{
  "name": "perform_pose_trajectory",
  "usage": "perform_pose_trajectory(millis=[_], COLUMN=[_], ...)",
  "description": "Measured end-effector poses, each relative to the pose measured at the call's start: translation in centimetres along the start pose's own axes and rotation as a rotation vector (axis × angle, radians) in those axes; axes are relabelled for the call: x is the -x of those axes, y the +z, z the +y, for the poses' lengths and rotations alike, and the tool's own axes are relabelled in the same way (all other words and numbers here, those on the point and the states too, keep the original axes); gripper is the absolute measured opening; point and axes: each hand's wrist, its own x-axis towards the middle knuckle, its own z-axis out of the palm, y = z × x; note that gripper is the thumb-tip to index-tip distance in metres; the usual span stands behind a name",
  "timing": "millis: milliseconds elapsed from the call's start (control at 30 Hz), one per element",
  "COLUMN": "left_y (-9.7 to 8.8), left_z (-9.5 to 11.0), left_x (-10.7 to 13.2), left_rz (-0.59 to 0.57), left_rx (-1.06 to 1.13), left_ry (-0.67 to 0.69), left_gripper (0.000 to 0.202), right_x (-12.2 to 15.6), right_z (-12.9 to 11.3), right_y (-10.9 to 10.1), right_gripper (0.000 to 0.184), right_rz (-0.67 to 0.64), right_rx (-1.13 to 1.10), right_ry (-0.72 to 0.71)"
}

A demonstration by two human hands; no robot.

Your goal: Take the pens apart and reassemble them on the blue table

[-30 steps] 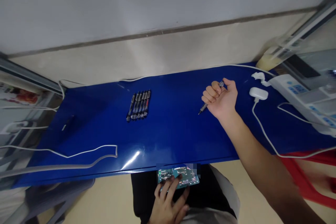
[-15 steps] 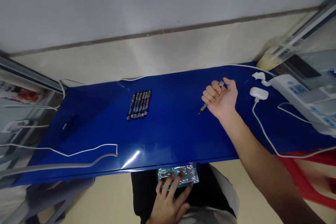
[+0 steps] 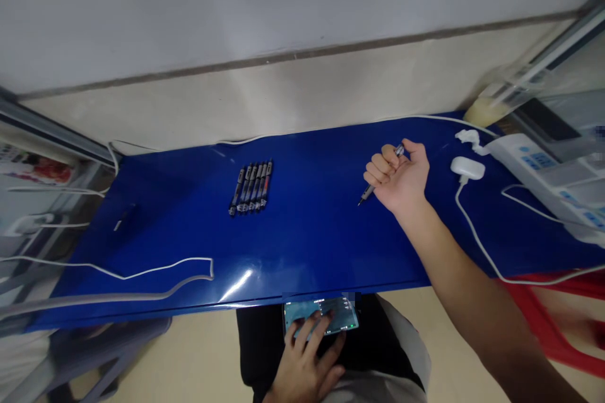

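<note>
**Item 1.** Right hand (image 3: 397,179), closed in a tight fist, fingers curled and thumb pressed around a slim metal pen (image 3: 367,194). The pen runs diagonally through the grip, its pointed tip projecting down-left and its far end showing past the thumb, above the tabletop. Whether the fist touches the surface cannot be told.

**Item 2.** Left hand (image 3: 302,368), below the table's front edge, fingers spread across the lit screen of a smartphone (image 3: 341,317). The phone lies sideways over dark trousers (image 3: 255,343). Whether the hand is gripping it cannot be told.

**Surroundings.** Glossy blue tabletop (image 3: 312,252). On it, well left of the right hand, a tight row of black marker pens (image 3: 249,189) lies side by side. Just right of the fist sits a white charging case (image 3: 467,167), its white cable (image 3: 472,239) trailing toward the front edge. Beyond it are a white plug (image 3: 467,136) and a white keypad unit (image 3: 543,179) with blue buttons. A loose white wire (image 3: 155,272) lies at the front left. Below the table are a red plastic stool (image 3: 543,321) at right and a grey chair (image 3: 108,346) at left. Behind stands a pale wall (image 3: 283,6).
</note>
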Motion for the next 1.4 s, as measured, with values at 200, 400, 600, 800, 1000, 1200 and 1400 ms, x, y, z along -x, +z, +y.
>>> perform_pose_trajectory(millis=[200,400,600,800,1000,1200,1400], left_y=[-0.5,-1.6,-1.3,-0.5,0.3,1.5,1.1], left_z=[0.2,0.2,0.0,-0.1,0.4,-0.4,-1.3], left_x=[-1.0,-3.0,-1.7,-0.3,0.1,0.4,0.7], left_rz=[-0.097,-0.200,-0.115,-0.063,0.030,0.010,0.050], left_rx=[-0.047,-0.125,-0.062,0.003,0.020,-0.135,-0.087], left_ry=[-0.010,0.072,0.052,0.016,-0.145,-0.385,-0.383], left_gripper=[0.049,0.048,0.050,0.048,0.038,0.034,0.036], right_x=[0.0,0.0,0.0,0.0,0.0,0.0,0.0], right_z=[0.0,0.0,-0.1,-0.1,0.0,0.0,0.0], right_y=[0.0,0.1,0.0,-0.1,0.0,-0.1,0.0], right_gripper=[0.045,0.046,0.046,0.045,0.046,0.046,0.045], right_rz=[-0.011,-0.018,-0.011,-0.016,-0.013,-0.016,-0.020], right_rx=[-0.003,-0.004,-0.004,0.006,0.016,0.014,0.019], right_ry=[-0.006,-0.004,-0.015,-0.010,-0.014,-0.013,-0.010])
